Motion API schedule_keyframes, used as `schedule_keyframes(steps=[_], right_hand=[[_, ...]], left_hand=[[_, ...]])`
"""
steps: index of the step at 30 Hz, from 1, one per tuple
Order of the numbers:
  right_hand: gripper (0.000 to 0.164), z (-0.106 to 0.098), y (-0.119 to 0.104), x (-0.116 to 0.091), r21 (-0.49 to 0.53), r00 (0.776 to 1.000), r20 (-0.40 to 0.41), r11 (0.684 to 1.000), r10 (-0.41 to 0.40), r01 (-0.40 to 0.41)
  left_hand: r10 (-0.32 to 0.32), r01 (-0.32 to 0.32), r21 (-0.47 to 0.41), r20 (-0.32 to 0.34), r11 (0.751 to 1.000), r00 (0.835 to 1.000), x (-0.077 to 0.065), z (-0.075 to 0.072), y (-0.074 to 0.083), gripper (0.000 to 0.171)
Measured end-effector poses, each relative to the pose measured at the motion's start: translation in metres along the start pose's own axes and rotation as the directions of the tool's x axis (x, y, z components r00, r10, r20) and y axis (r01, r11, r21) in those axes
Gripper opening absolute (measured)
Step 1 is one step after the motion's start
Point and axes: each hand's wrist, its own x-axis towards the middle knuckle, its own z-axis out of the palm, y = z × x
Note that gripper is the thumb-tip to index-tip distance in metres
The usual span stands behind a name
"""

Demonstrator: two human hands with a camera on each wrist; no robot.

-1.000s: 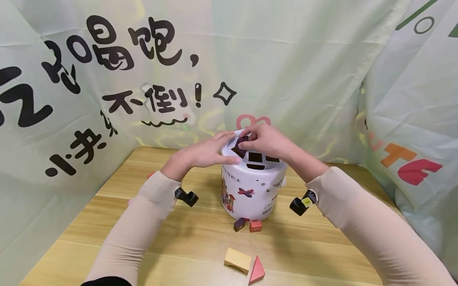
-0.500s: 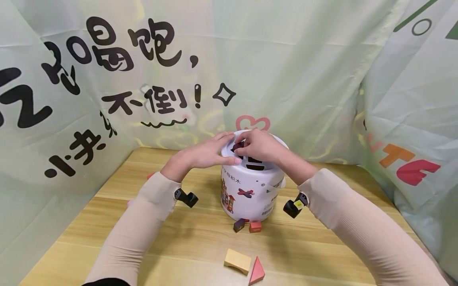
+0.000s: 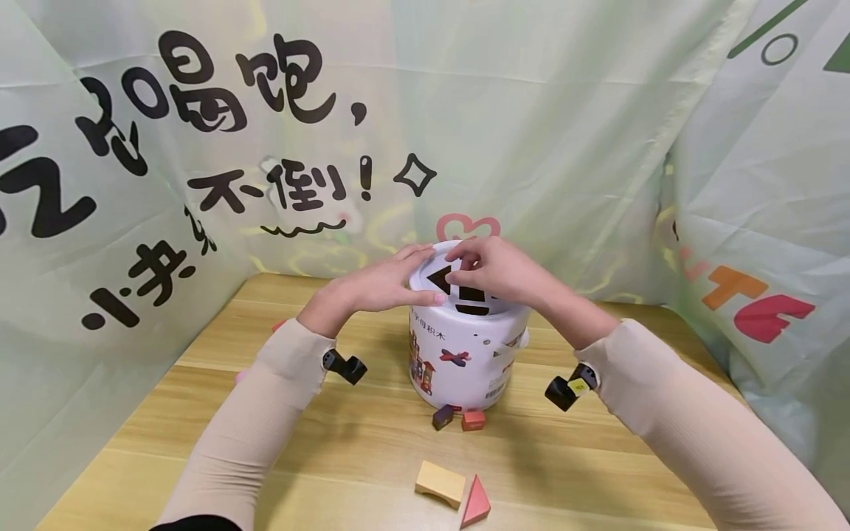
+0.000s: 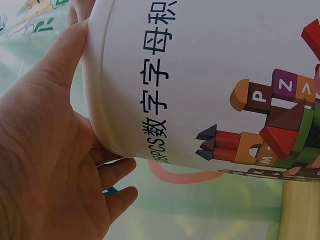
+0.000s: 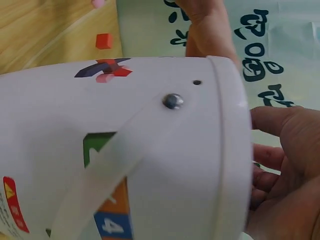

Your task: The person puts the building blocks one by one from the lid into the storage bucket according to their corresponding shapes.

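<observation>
A white plastic bucket (image 3: pixel 458 361) with printed pictures stands on the wooden table. Its lid (image 3: pixel 488 304) has dark cut-out holes, a triangular hole (image 3: pixel 440 279) among them. My left hand (image 3: pixel 381 284) grips the bucket's left rim, thumb in front and fingers reaching round the side; the left wrist view shows the fingertips past the rim. Over the lid, my right hand (image 3: pixel 494 269) has its fingers loosely bent, and no block shows between them. Part of the lid lies hidden beneath this hand. In the right wrist view, its thumb and fingers are close to the rim.
At the bucket's foot lie a dark block (image 3: pixel 443 417) and a red block (image 3: pixel 474 420). Nearer sit a yellow arch block (image 3: pixel 440 484) and a pink triangular block (image 3: pixel 476 503). A pink piece (image 3: pixel 240 376) peeks out beside the left forearm. Printed cloth (image 3: pixel 564 147) hangs behind.
The dark purple block in my right hand has gone down through the triangular hole and out of sight. That hand has let go and drawn back slightly right. The left hand stays put.
</observation>
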Motion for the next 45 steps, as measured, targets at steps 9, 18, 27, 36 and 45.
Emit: schedule_keyframes(steps=[9,18,27,36,45], right_hand=[[0.036,-0.012,0.010,-0.026,0.060,0.999,-0.014,0.998,-0.032,0.033],[0.032,-0.013,0.019,-0.053,0.096,0.996,-0.040,0.991,-0.086,0.089],[0.033,-0.010,0.037,-0.080,0.133,0.973,-0.044,0.964,-0.229,0.233],[0.033,0.001,0.053,-0.100,0.219,0.919,0.002,0.897,-0.394,0.384],[0.038,0.026,0.065,-0.116,0.252,0.916,0.089,0.898,-0.392,0.360]], left_hand=[[0.005,-0.005,0.010,0.001,1.000,1.000,0.001,-0.001,0.000,0.099],[-0.011,0.011,0.047,-0.001,0.999,1.000,0.001,-0.002,0.001,0.098],[-0.011,0.011,0.046,-0.002,0.999,1.000,0.000,-0.002,0.002,0.098],[-0.013,0.014,0.053,-0.007,0.999,1.000,0.000,-0.002,0.002,0.097],[-0.008,0.008,0.057,-0.005,0.998,1.000,-0.001,-0.001,0.003,0.096]])
